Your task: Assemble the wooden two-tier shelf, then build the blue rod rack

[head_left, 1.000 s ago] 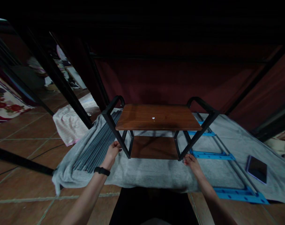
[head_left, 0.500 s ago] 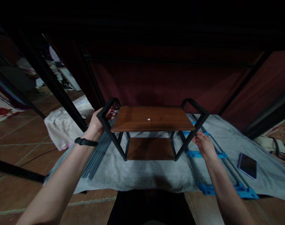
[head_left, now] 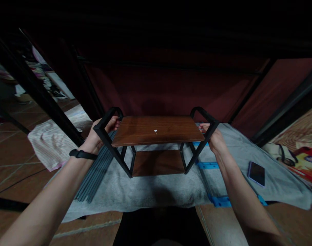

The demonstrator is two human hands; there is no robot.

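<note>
A small two-tier shelf rack [head_left: 138, 131] with brown wood-grain boards and black metal side frames stands upright on a grey cloth [head_left: 143, 191]. My left hand [head_left: 106, 128], with a black band on the wrist, is at the left side frame; its curled fingers reach through the opening beside the upper board. Opposite it, my right hand [head_left: 213, 136] has its fingers through the right side frame, closed near the board's edge. The frame bars partly cover both hands. Any small part between the fingers is too small to make out. A white spot marks the upper board.
Several grey tubes [head_left: 90, 181] lie left of the rack. To the right are blue plastic pieces joined with tubes [head_left: 208, 165], and a phone [head_left: 256, 173]. A striped cloth [head_left: 58, 136] hangs at left. Dark posts and a reddish panel [head_left: 166, 89] enclose the space.
My right hand has moved up from below the upper board, and its fingers now pass through the right frame. My left hand stays at the left frame. The view has turned slightly right.
</note>
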